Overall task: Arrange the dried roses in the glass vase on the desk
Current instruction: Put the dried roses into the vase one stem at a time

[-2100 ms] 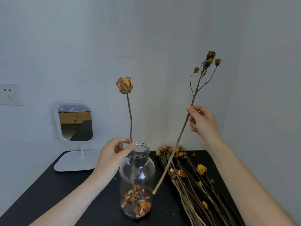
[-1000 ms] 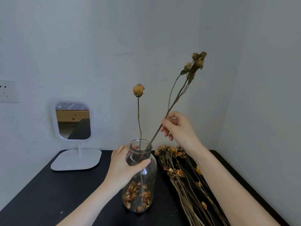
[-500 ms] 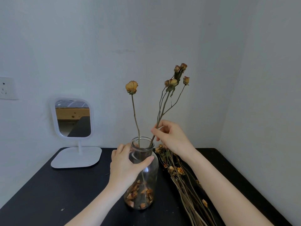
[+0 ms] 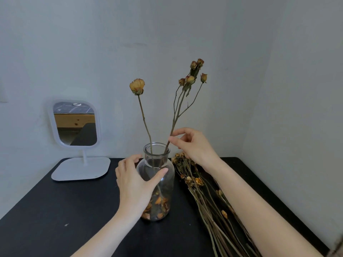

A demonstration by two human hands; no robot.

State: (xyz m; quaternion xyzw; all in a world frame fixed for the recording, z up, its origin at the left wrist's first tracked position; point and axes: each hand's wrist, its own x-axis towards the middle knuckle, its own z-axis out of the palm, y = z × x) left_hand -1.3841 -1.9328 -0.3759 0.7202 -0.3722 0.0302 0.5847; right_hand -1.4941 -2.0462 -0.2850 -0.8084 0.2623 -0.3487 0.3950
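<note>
1. Your left hand wraps the shoulder of the glass vase; this grip is closed on the glass, I think to keep the vase from tipping while stems go in.
2. The vase stands on the dark surface, with loose dried petals at its bottom.
3. Your right hand is just above and right of the vase mouth. Thumb and forefinger lie at the branched rose stem, the other fingers spread; whether this grip is pinching or already loose, I cannot tell.
4. This stem leans on the right side of the rim, and a single rose leans on the left side.
5. The remaining dried roses lie flat just right of the vase, near your right hand, so the task looks only begun.
6. A white mirror stands well left of the vase.
</note>
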